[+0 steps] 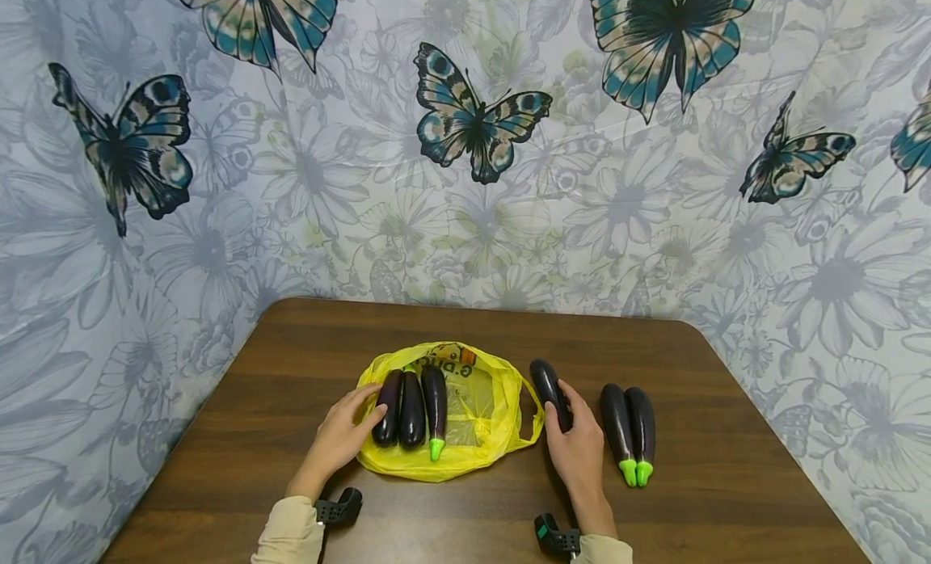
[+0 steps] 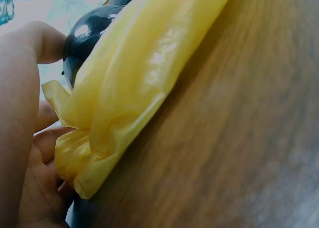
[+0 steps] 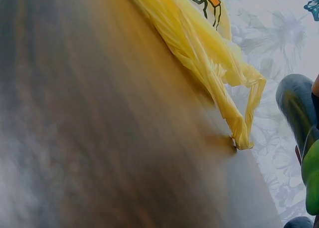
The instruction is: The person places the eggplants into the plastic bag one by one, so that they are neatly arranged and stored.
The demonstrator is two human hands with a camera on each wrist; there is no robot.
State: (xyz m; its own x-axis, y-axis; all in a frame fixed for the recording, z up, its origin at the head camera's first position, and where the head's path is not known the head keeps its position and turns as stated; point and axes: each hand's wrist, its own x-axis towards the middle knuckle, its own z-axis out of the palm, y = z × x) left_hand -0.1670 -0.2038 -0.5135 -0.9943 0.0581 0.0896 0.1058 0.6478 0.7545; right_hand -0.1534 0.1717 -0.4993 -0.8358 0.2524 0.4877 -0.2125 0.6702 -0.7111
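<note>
A yellow plastic bag (image 1: 502, 386) lies spread open on the table, with three dark, glossy eggplants side by side in its left half. My left hand (image 1: 340, 435) is at the bag's left rim, its thumb and fingers about the leftmost eggplant (image 1: 389, 409). In the left wrist view the thumb touches that eggplant's rounded end (image 2: 82, 36), and bag film covers part of the fingers. To the right of the bag, my right hand (image 1: 575, 447) grips another eggplant (image 1: 547, 385) between thumb and fingers. A green stem end (image 3: 311, 175) shows at the right edge of the right wrist view.
Two more eggplants (image 1: 627, 427) lie together on the brown wooden table (image 1: 727, 483), right of my right hand, green stems toward me. The bag's handle loop (image 1: 534, 427) reaches toward the right hand. Behind the table hangs a butterfly-patterned cloth (image 1: 494, 249).
</note>
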